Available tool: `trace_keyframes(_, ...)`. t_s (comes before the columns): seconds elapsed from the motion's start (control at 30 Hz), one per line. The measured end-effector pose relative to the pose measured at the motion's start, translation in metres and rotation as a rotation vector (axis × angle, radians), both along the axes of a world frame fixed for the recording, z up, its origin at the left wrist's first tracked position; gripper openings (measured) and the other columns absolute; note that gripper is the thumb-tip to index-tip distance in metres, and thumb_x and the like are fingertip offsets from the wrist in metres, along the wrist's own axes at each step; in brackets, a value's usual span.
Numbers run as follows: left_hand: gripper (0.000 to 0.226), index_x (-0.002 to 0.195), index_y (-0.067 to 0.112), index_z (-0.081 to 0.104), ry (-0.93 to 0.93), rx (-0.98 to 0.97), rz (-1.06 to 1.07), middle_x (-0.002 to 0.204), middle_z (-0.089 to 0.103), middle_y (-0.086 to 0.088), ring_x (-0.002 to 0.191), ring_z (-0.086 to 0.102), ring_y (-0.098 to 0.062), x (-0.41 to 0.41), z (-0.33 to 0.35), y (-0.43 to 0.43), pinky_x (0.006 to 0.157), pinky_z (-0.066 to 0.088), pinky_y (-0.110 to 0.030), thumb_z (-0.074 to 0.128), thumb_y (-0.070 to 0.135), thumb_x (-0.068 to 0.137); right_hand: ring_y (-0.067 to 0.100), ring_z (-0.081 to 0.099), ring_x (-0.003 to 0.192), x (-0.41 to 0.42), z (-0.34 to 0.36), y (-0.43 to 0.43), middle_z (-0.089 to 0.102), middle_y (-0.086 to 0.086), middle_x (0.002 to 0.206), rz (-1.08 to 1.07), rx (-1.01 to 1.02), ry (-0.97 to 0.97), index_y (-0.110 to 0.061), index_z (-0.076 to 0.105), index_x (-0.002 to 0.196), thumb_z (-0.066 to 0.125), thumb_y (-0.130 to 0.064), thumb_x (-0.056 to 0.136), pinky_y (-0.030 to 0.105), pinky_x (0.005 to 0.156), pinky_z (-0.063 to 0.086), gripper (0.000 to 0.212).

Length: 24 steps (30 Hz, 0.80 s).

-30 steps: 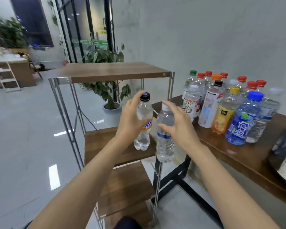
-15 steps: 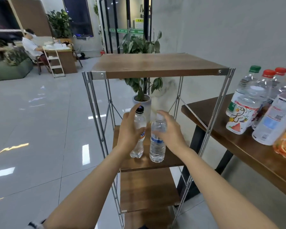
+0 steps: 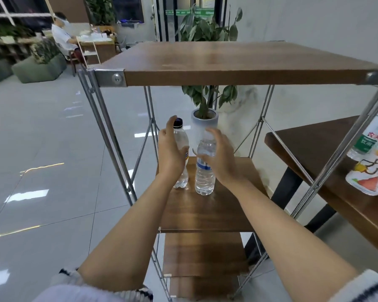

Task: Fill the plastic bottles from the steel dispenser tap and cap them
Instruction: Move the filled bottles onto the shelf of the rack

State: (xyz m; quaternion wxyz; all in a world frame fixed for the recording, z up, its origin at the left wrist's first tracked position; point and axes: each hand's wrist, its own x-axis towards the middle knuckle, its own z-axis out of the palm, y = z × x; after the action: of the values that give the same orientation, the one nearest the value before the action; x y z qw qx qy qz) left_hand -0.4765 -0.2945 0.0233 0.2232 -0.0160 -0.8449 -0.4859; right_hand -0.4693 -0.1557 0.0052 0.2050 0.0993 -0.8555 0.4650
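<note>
Clear plastic bottles (image 3: 204,171), glossy wood-look shelf (image 3: 210,214), seemingly chromed metal frame (image 3: 106,131)

a steel-framed rack (image 3: 106,131) with wooden shelves stands around the fingers (image 3: 222,138). its top shelf (image 3: 227,62) lies above them, with more shelves below. just beyond the fingers, behind the rack, 1 leafy plant (image 3: 205,29) grows from a pale pot (image 3: 204,120) against a white wall (image 3: 314,29). right of the fingers is a dark wooden table (image 3: 310,147) on black legs. left of them stretches a glossy grey tiled floor (image 3: 42,149) with bright light reflections. far beyond the fingers, to the upper left, are dark windows (image 3: 127,7), a green sofa (image 3: 39,68) and 1 person seated (image 3: 61,33) at a desk (image 3: 96,46).
</note>
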Motion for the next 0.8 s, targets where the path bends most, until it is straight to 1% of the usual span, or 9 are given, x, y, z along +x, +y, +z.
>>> trace_keyframes(0.07,0.084,0.147,0.026,0.034,-0.010,0.000,0.026,0.131,0.048,-0.008,0.115,0.050,-0.022,-0.011,0.000,0.000,0.090,0.043,-0.027,0.067,-0.012,0.080,0.010,0.048,0.111,-0.015,-0.003,-0.004,0.051,0.012,0.130,0.005,-0.020,0.003,-0.019,0.046,0.138,0.076,-0.003,0.082,0.009,0.094,0.038,0.065)
trace_keyframes(0.13,0.084,0.147,0.025,0.034,-0.010,-0.010,0.053,0.134,0.047,-0.007,0.114,0.048,-0.020,-0.021,-0.002,-0.001,0.082,0.039,-0.019,0.063,-0.015,0.079,0.015,0.048,0.119,-0.029,-0.005,-0.009,0.050,0.012,0.134,0.015,-0.032,0.007,-0.018,0.044,0.140,0.077,-0.003,0.082,0.023,0.101,0.041,0.069)
trace_keyframes(0.17,0.085,0.147,0.025,0.034,-0.007,-0.011,0.063,0.135,0.046,-0.006,0.113,0.046,-0.018,-0.026,-0.002,-0.002,0.079,0.037,-0.015,0.061,-0.017,0.078,0.017,0.048,0.122,-0.035,-0.007,-0.011,0.050,0.012,0.137,0.021,-0.032,0.007,-0.018,0.043,0.141,0.077,-0.003,0.082,0.025,0.102,0.040,0.070)
trace_keyframes(0.23,0.085,0.147,0.024,0.034,0.009,-0.005,0.070,0.137,0.045,-0.004,0.110,0.041,-0.011,-0.035,-0.004,-0.004,0.081,0.035,-0.014,0.057,-0.019,0.077,0.019,0.047,0.126,-0.046,-0.008,-0.015,0.048,0.012,0.140,0.026,-0.028,0.011,-0.018,0.041,0.143,0.076,-0.002,0.082,0.021,0.100,0.037,0.072)
trace_keyframes(0.3,0.085,0.145,0.024,0.035,0.017,0.003,0.076,0.136,0.044,-0.001,0.108,0.039,-0.008,-0.043,-0.005,-0.006,0.082,0.032,-0.015,0.054,-0.020,0.076,0.019,0.047,0.126,-0.056,-0.008,-0.017,0.047,0.012,0.141,0.030,-0.035,0.011,-0.017,0.041,0.143,0.075,-0.001,0.083,0.023,0.100,0.037,0.071)
trace_keyframes(0.43,0.085,0.145,0.027,0.035,0.016,0.013,0.086,0.136,0.044,-0.002,0.107,0.044,-0.013,-0.057,-0.005,-0.010,0.083,0.033,-0.019,0.055,-0.019,0.077,0.011,0.044,0.117,-0.073,-0.009,-0.019,0.046,0.011,0.142,0.028,-0.030,0.038,-0.016,0.042,0.142,0.075,-0.002,0.083,0.021,0.096,0.034,0.070)
trace_keyframes(0.57,0.086,0.145,0.028,0.035,0.023,0.007,0.083,0.136,0.046,-0.003,0.107,0.045,-0.012,-0.069,-0.007,-0.014,0.084,0.035,-0.019,0.061,-0.018,0.077,0.021,0.045,0.128,-0.086,-0.012,-0.025,0.045,0.010,0.144,0.035,-0.022,0.060,-0.016,0.041,0.143,0.076,-0.002,0.083,0.022,0.097,0.034,0.071)
trace_keyframes(0.67,0.087,0.145,0.028,0.035,0.036,0.012,0.077,0.135,0.046,-0.003,0.107,0.045,-0.013,-0.074,-0.009,-0.015,0.085,0.037,-0.023,0.059,-0.019,0.076,0.021,0.044,0.130,-0.092,-0.015,-0.027,0.045,0.010,0.144,0.046,-0.012,0.077,-0.015,0.040,0.144,0.076,-0.003,0.083,0.021,0.097,0.033,0.072)
trace_keyframes(0.8,0.086,0.146,0.029,0.034,0.052,-0.002,0.071,0.135,0.046,-0.002,0.107,0.041,-0.007,-0.077,-0.012,-0.016,0.085,0.034,-0.018,0.061,-0.017,0.077,0.022,0.044,0.132,-0.098,-0.016,-0.031,0.042,0.012,0.147,0.048,0.005,0.070,-0.016,0.038,0.145,0.075,-0.003,0.084,0.021,0.098,0.033,0.072)
